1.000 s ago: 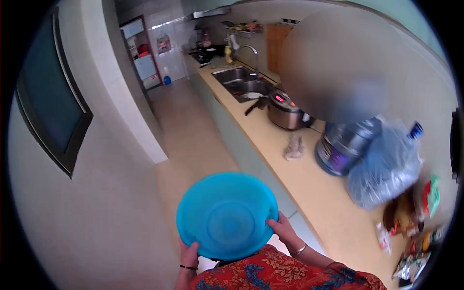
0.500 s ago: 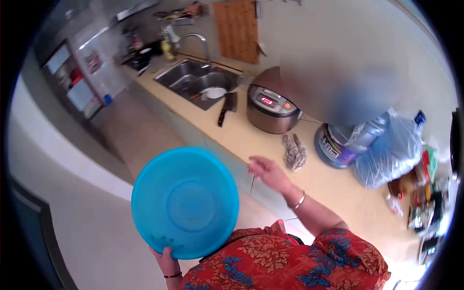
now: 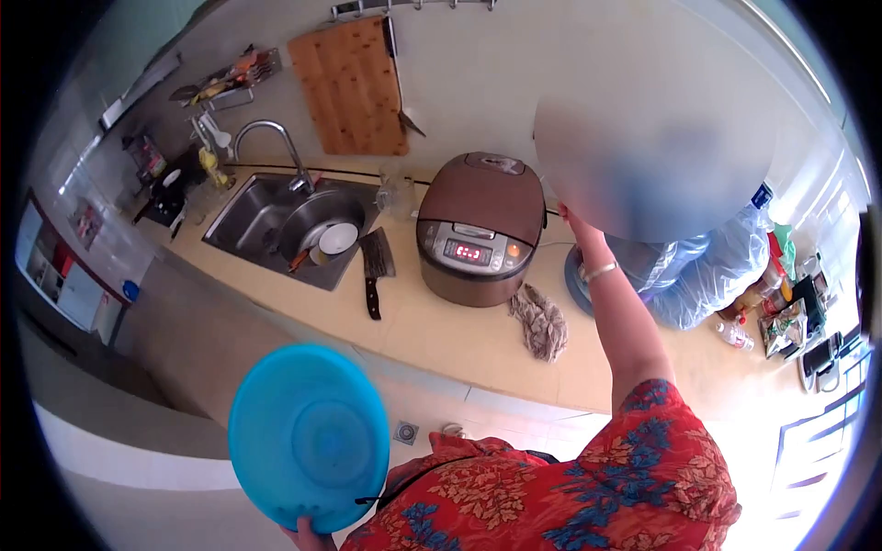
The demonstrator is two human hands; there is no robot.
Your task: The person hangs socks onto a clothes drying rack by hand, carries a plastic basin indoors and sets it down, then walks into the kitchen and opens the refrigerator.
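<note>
My left hand (image 3: 308, 531) grips the rim of a blue plastic basin (image 3: 312, 432), tilted so its inside faces me, with the thumb over the edge. My right arm stretches across the counter. At its end, my right hand (image 3: 579, 228) is beside the right rear of a brown rice cooker (image 3: 482, 207) with a lit red display. A blurred patch covers part of that hand, so its finger position is unclear. A crumpled cloth (image 3: 539, 323) lies in front of the cooker, and a cleaver (image 3: 375, 266) lies to its left.
A double sink (image 3: 276, 230) holds a metal bowl and a white bowl (image 3: 338, 239). A wooden cutting board (image 3: 347, 87) hangs on the wall. To the right are a large water bottle (image 3: 577, 285), a bulging plastic bag (image 3: 703, 285) and several packets. A glass jug (image 3: 395, 195) stands behind the cleaver.
My right hand has moved from above the counter's front edge to the cooker's right rear. The basin has lowered slightly and shifted left in view, still in my left hand. The view has turned.
</note>
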